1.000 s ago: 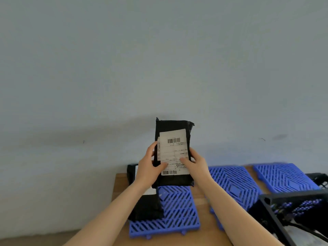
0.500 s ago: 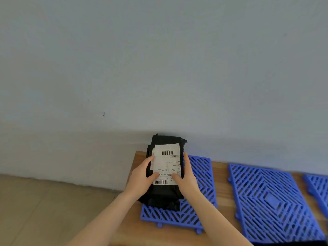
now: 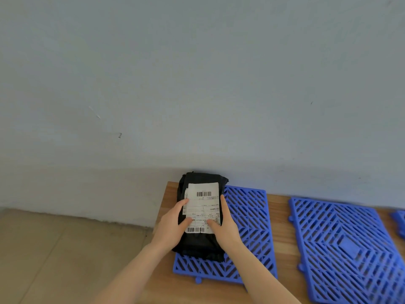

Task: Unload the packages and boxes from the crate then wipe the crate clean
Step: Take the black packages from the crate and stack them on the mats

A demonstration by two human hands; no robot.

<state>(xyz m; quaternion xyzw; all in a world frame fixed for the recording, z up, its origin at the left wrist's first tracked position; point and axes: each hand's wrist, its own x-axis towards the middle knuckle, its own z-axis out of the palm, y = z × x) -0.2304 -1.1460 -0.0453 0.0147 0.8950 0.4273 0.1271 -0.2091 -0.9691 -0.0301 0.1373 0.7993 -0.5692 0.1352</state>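
A black plastic-wrapped package (image 3: 202, 179) with a white barcode label lies on top of another black package on the left blue grid mat (image 3: 249, 218). My left hand (image 3: 169, 226) grips its left edge with the thumb on the label. My right hand (image 3: 225, 224) grips its right edge, thumb on the label too. The package under it shows only as a dark edge at the near end. The crate is out of view.
A wooden bench (image 3: 282, 244) runs along the pale wall. A second blue grid mat (image 3: 346, 246) lies to the right, and the corner of a third (image 3: 400, 220) shows at the right edge. Tiled floor (image 3: 54, 249) lies to the left of the bench.
Both hands have lowered the package from mid-air down onto the black package on the left mat. The view has swung left, and the black crate has left the frame.
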